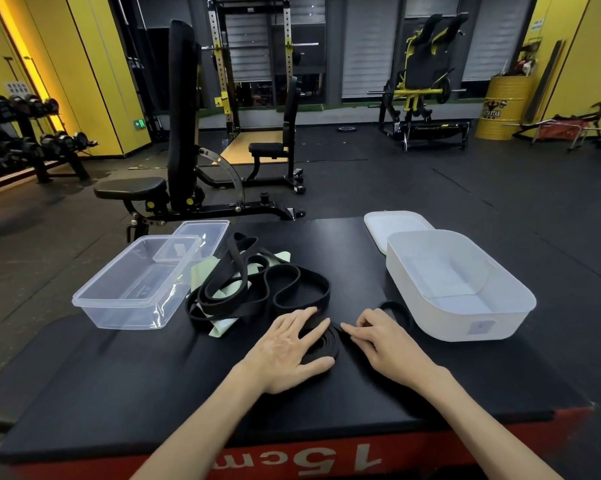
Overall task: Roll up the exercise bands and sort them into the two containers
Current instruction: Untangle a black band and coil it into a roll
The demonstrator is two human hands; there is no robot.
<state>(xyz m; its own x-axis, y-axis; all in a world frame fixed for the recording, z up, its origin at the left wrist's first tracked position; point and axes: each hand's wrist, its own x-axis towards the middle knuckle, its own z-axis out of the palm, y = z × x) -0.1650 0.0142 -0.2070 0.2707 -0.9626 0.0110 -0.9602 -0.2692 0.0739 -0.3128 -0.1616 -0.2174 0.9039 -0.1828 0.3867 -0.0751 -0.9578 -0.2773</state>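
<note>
The left hand (285,351) lies flat with fingers spread and straight, pressing down on the black band coil (323,342) at the counter's (153,393) near middle. The right hand (382,341) sits apart from it, fingers curled, and seems to pinch the coil's right edge. The loose pile of bands (209,299) lies just beyond, beside the clear container (84,303). The white container (465,327) stands near the right hand. Bare counter lies between the wrists and the near edge.
</note>
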